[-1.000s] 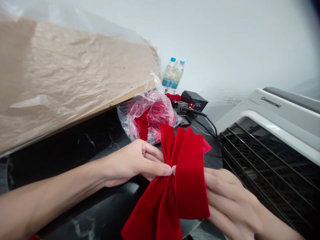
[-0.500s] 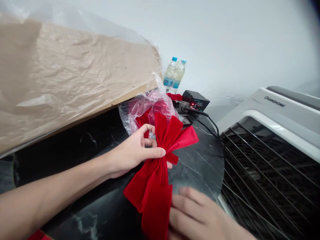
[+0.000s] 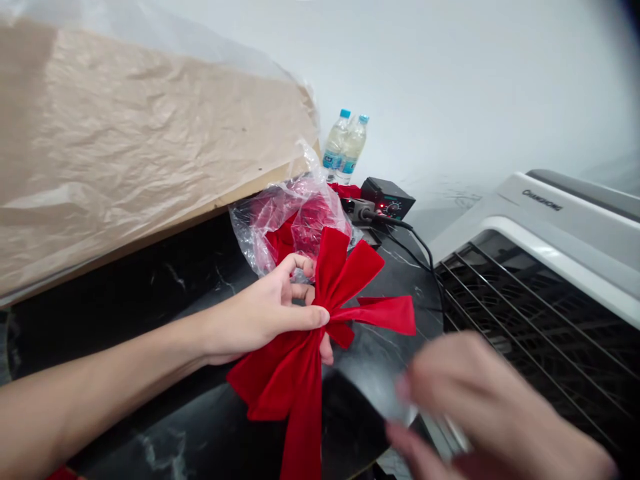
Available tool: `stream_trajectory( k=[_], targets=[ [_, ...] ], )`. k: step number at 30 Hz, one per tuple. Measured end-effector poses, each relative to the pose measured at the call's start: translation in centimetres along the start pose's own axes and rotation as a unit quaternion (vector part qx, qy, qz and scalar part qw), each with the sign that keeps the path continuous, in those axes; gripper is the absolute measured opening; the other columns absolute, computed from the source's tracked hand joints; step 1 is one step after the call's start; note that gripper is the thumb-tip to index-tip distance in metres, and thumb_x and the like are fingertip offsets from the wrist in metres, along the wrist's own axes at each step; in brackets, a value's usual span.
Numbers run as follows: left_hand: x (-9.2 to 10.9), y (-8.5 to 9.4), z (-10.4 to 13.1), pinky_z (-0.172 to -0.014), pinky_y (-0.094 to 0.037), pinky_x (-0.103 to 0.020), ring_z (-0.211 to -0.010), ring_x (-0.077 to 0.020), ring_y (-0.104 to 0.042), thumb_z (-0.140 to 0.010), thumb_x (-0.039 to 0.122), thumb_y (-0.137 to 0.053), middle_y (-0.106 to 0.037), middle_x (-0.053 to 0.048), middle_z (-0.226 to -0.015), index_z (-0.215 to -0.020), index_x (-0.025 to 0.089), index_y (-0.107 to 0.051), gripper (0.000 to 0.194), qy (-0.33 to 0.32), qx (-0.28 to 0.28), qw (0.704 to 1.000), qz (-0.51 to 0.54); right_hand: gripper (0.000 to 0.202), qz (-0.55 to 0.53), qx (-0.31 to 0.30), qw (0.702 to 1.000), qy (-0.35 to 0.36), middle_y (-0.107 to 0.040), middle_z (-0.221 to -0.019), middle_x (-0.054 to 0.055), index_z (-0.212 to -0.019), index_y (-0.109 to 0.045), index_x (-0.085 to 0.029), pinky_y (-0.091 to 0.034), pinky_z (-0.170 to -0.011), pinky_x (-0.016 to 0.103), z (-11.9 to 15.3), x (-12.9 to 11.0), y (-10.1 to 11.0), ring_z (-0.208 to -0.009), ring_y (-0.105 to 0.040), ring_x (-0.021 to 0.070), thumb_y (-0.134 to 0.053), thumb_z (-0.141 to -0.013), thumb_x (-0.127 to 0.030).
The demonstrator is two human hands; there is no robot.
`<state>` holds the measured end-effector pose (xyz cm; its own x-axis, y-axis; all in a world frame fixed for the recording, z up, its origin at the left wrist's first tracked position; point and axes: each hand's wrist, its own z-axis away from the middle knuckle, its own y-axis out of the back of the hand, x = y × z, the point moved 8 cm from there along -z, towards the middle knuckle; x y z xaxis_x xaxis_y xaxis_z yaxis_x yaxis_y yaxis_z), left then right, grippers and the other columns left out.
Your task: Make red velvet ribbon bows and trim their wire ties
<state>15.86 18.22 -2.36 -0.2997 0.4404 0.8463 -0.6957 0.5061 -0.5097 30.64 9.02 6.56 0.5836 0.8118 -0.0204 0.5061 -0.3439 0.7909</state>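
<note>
Pinched at its gathered centre, a red velvet bow (image 3: 300, 377) is held in my left hand (image 3: 280, 300), thumb on top and some fingers behind. Its loops fan out above and to the right, and a long tail hangs down past the lower edge of the view. My right hand (image 3: 465, 393) is at the lower right, apart from the bow and smeared by motion; whether it holds anything cannot be made out. Behind the bow lies a clear plastic bag (image 3: 250, 230) with red material inside.
A round black marbled table (image 3: 200, 400) is below. Behind stand two bottles (image 3: 345, 150) and a black box with a dial (image 3: 387, 198), with a cable. Left is a large plastic-wrapped brown panel (image 3: 150, 133); right, a white appliance with a dark grille (image 3: 525, 320).
My right hand has let go of the bow's lower loop and moved right, away from it. The bow has turned in my left hand, its loops now spread further right.
</note>
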Motion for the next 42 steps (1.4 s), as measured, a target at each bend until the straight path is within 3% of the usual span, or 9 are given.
stream_trajectory(
  k=[4,10,15,17,20,24,27,32,42],
  targets=[
    [0.0,-0.1,0.2,-0.072,-0.066,-0.04,-0.071,-0.0206,-0.077,-0.092,0.015,-0.073,-0.07,0.002,-0.084,-0.109,0.027,-0.035,0.043,0.0,-0.014,1.0,-0.007,0.022,-0.01,-0.018,0.995,-0.095,-0.072,-0.114,0.009,-0.11,-0.064,-0.021,-0.053,-0.1,0.041,-0.9,4.5,-1.1,-0.111,-0.068,0.0244,-0.075,-0.092,-0.022],
    [-0.5,0.1,0.3,-0.065,-0.06,-0.031,-0.066,-0.0191,-0.076,-0.096,0.022,-0.07,-0.072,-0.001,-0.082,-0.113,0.027,-0.033,0.042,0.044,-0.036,0.997,-0.048,0.007,-0.249,-0.1,0.955,-0.127,-0.073,-0.09,0.001,-0.096,-0.069,-0.02,-0.056,-0.071,0.021,-1.1,6.9,-3.2,-0.079,-0.07,0.0116,-0.074,-0.093,-0.016],
    [-1.4,0.3,0.5,-0.063,-0.057,-0.027,-0.067,-0.0171,-0.074,-0.095,0.024,-0.072,-0.074,-0.003,-0.085,-0.113,0.027,-0.03,0.046,0.097,-0.041,0.993,-0.062,0.001,-0.246,-0.125,0.952,-0.131,-0.075,-0.089,0.003,-0.096,-0.074,-0.019,-0.056,-0.07,0.021,-1.3,8.5,-3.1,-0.078,-0.071,0.0123,-0.074,-0.095,-0.02],
    [-1.3,0.6,0.4,-0.064,-0.057,-0.027,-0.066,-0.016,-0.072,-0.095,0.024,-0.072,-0.073,-0.002,-0.083,-0.113,0.027,-0.032,0.044,0.091,-0.022,0.993,-0.068,0.006,-0.154,-0.115,0.974,-0.122,-0.076,-0.098,0.006,-0.1,-0.075,-0.021,-0.058,-0.077,0.026,-1.2,8.1,-2.6,-0.088,-0.072,0.0164,-0.074,-0.095,-0.023],
    [-0.6,1.1,0.0,-0.065,-0.057,-0.027,-0.065,-0.0154,-0.07,-0.095,0.023,-0.071,-0.073,0.0,-0.076,-0.11,0.027,-0.032,0.042,0.056,0.02,0.996,-0.069,0.014,0.021,0.001,0.995,-0.102,-0.074,-0.111,0.01,-0.104,-0.075,-0.021,-0.057,-0.087,0.032,-0.8,5.4,-0.2,-0.101,-0.072,0.0223,-0.077,-0.091,-0.024],
    [0.0,1.3,-0.2,-0.066,-0.059,-0.029,-0.065,-0.016,-0.071,-0.096,0.022,-0.07,-0.072,0.001,-0.075,-0.107,0.028,-0.032,0.04,0.007,0.048,0.997,-0.06,0.009,-0.036,0.017,0.984,-0.175,-0.077,-0.085,0.003,-0.099,-0.074,-0.02,-0.056,-0.063,0.021,0.2,2.5,-1.7,-0.069,-0.072,0.0133,-0.065,-0.097,-0.022],
    [0.1,1.0,-0.2,-0.068,-0.06,-0.03,-0.068,-0.0158,-0.073,-0.095,0.019,-0.07,-0.073,0.0,-0.081,-0.108,0.027,-0.033,0.039,-0.012,0.038,0.998,-0.056,0.015,-0.149,0.035,0.946,-0.287,-0.079,-0.083,0.003,-0.104,-0.076,-0.019,-0.059,-0.06,0.021,0.5,3.3,-4.8,-0.064,-0.074,0.0146,-0.066,-0.098,-0.027],
    [0.1,0.5,-0.2,-0.069,-0.062,-0.029,-0.069,-0.0147,-0.074,-0.096,0.013,-0.067,-0.07,0.002,-0.083,-0.107,0.026,-0.034,0.038,-0.013,0.023,0.998,-0.049,0.025,-0.412,0.071,0.819,-0.393,-0.076,-0.074,0.004,-0.086,-0.074,-0.016,-0.059,-0.06,0.02,0.3,4.9,-9.1,-0.063,-0.072,0.014,-0.068,-0.097,-0.038],
    [-0.3,0.2,-0.1,-0.075,-0.063,-0.03,-0.076,-0.0156,-0.077,-0.096,0.014,-0.069,-0.066,0.006,-0.085,-0.105,0.027,-0.032,0.04,-0.002,-0.026,0.999,-0.043,0.029,-0.522,0.101,0.72,-0.446,-0.073,-0.069,0.004,-0.079,-0.072,-0.015,-0.055,-0.057,0.022,1.3,5.2,-11.3,-0.06,-0.066,0.0136,-0.079,-0.088,-0.042]
  ],
)
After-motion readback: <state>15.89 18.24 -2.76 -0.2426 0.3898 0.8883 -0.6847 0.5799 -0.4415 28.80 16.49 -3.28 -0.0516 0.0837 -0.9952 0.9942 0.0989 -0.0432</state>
